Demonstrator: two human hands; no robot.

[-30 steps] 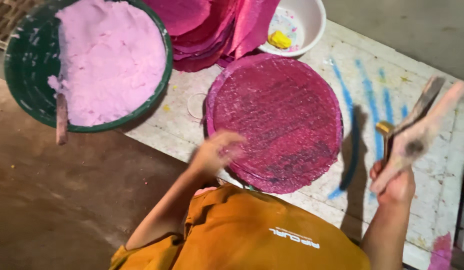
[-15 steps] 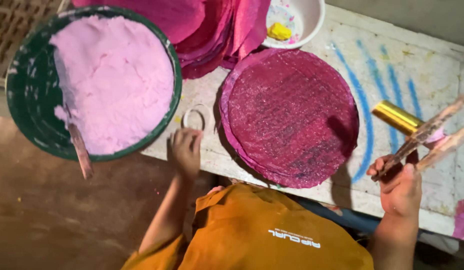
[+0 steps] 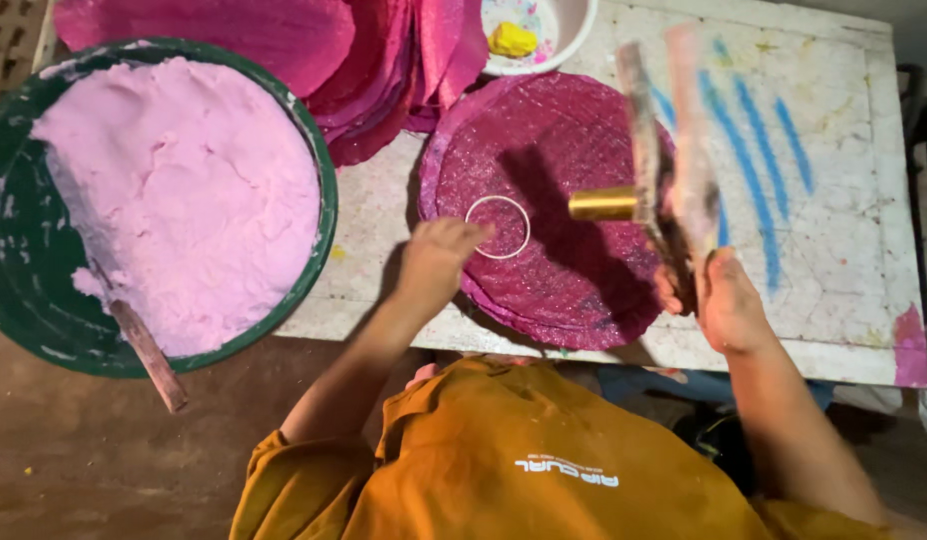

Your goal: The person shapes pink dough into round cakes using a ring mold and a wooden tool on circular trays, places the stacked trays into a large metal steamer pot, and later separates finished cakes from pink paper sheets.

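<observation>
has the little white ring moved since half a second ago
Yes. The white ring lay on the bare table left of the magenta disc; the left hand has now set it onto the disc.

Left hand sets ring on magenta disc; right hand's tool blurred.
</observation>
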